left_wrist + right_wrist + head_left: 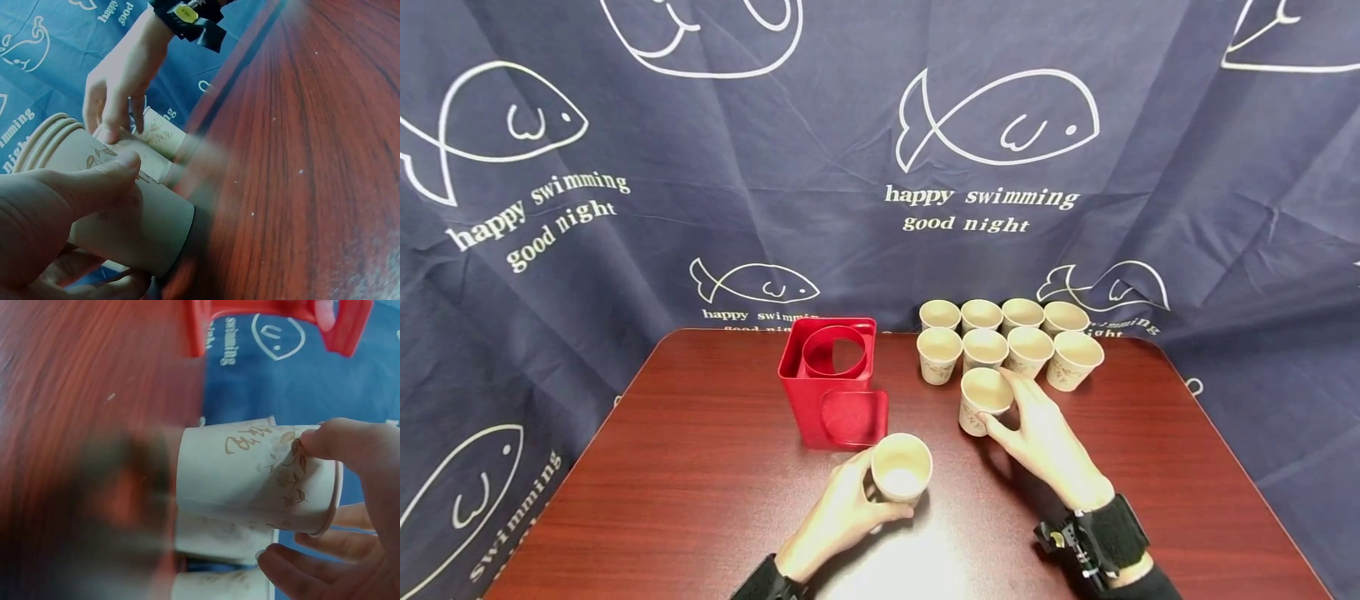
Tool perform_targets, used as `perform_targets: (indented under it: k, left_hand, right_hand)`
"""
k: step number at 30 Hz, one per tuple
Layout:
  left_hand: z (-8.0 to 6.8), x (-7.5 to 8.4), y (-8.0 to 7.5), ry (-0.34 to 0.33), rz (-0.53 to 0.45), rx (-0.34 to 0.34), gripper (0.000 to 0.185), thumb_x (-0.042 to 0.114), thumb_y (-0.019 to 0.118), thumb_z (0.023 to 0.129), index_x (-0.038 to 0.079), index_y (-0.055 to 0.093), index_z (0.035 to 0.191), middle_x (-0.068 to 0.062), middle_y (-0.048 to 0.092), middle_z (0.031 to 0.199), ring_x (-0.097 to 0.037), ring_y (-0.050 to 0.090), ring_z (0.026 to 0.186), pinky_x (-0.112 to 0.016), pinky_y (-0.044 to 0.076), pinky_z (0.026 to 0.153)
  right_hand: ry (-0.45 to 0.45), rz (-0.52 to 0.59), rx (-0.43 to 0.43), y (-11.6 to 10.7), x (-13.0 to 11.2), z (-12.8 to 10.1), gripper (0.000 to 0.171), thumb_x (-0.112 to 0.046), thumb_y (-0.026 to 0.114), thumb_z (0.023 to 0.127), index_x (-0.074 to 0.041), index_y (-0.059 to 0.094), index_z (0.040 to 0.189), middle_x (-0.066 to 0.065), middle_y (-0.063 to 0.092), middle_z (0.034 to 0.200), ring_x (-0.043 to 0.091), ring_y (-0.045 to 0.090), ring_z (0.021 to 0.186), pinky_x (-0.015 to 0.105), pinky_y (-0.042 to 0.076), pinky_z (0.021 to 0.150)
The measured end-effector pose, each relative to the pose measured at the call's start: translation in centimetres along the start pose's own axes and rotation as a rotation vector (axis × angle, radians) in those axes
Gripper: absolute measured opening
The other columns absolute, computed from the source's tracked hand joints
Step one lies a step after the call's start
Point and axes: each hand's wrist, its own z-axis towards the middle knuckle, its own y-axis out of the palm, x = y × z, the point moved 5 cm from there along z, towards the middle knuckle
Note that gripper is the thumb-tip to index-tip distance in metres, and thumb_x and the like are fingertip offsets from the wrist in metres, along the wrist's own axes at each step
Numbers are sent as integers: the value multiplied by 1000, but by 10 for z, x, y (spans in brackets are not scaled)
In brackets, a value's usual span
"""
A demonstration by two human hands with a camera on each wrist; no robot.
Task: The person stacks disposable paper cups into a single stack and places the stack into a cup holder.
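My left hand (842, 510) holds a small stack of nested paper cups (901, 468) near the table's middle. Their layered rims show in the left wrist view, where the thumb lies along the side of the stack (159, 215). Further right, my right hand (1051, 442) grips one paper cup (973, 414) with a printed leaf pattern, thumb on its near side and fingers at its right. In the right wrist view this cup (244, 478) stands in front of other cups. Directly behind it are two rows of upright paper cups (937, 367).
A red square holder (808, 408) with a round ring (835, 332) in its top stands left of the cups. The dark red wooden table (685, 467) ends at a blue cloth (850, 167) with white fish drawings.
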Motion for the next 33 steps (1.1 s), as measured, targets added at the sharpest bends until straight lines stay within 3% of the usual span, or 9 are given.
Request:
perform_targets:
  k: [5, 12, 21, 27, 33]
  left_hand:
    - [0, 0, 0, 11, -3, 8, 77, 27, 97, 68, 18, 63, 136, 1, 74, 119, -18, 69, 107, -32, 55, 97]
    - [0, 0, 0, 9, 3, 11, 77, 28, 98, 67, 17, 63, 136, 0, 74, 119, -19, 69, 107, -33, 55, 98]
    - [-1, 1, -1, 1, 2, 3, 79, 25, 98, 67, 16, 62, 137, 6, 73, 118, -12, 67, 105, -30, 55, 96]
    - [-1, 1, -2, 11, 7, 0, 81, 25, 97, 67, 20, 61, 139, 10, 72, 119, -9, 66, 106, -29, 55, 96]
    - [-1, 0, -1, 16, 2, -13, 79, 25, 97, 68, 22, 61, 138, 11, 71, 119, -15, 68, 107, -28, 54, 96]
  right_hand:
    - [-31, 21, 0, -7, -17, 3, 67, -19, 85, 83, 1, 54, 139, 16, 65, 131, 32, 64, 119, 50, 50, 100]
    - [-107, 29, 17, -21, -47, 7, 73, -17, 85, 80, 2, 52, 142, 16, 63, 137, 33, 64, 122, 45, 49, 102]
    - [-187, 84, 4, -36, -83, 9, 75, -16, 86, 79, -6, 53, 145, 7, 62, 140, 26, 61, 127, 11, 32, 113]
    - [-205, 180, -63, -40, -101, 7, 74, -18, 83, 83, -16, 51, 149, -2, 58, 145, 14, 55, 131, 14, 31, 116]
    - [-238, 219, -81, -34, -113, 2, 72, -19, 84, 84, -12, 52, 148, 3, 58, 146, 18, 56, 131, 15, 32, 116]
